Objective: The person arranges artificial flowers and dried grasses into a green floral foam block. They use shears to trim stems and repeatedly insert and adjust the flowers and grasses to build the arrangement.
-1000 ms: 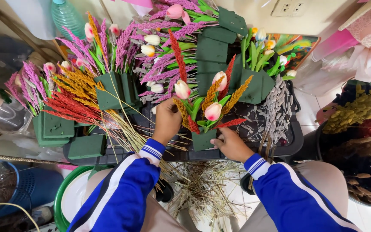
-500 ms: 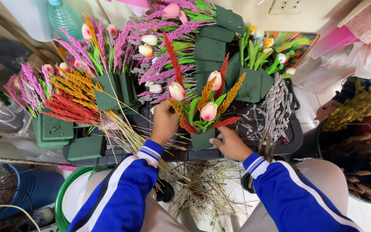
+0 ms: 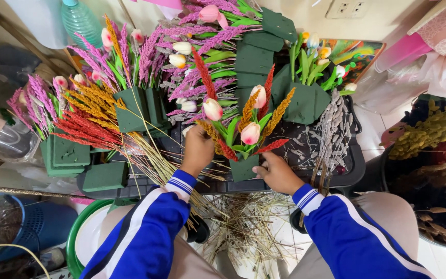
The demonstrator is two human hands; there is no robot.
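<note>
The black tray (image 3: pixel 354 168) is carrying almost everything here: dark green foam blocks, finished small bouquets and loose stems. It is looking like hard, smooth plastic with a raised rim. At 9 o'clock from the hands a sheaf of dried grass (image 3: pixel 86 116), red and orange, is lying across the tray; the spikes are looking rough and brittle, the straw stalks thin and stiff.

In the middle, at the near rim, the foam block (image 3: pixel 243 168) is standing with pink-white tulips (image 3: pixel 250 133) and red and orange spikes already stuck in it. The foam is looking matte and crumbly, cut in a wedge shape; the tulip heads are smooth and egg-shaped.

The left hand (image 3: pixel 198 150) is at 10 o'clock of the block, fingers closed together on the low part of the stems. The right hand (image 3: pixel 277 173) is touching the block at 3 o'clock, fingers curled against its side; whether they are really clamping it, I cannot tell.

To do this well, I think the right hand should be holding the block steady while the left is pushing each stem straight down, close to its base, because such dry stalks are bending easily.
</note>
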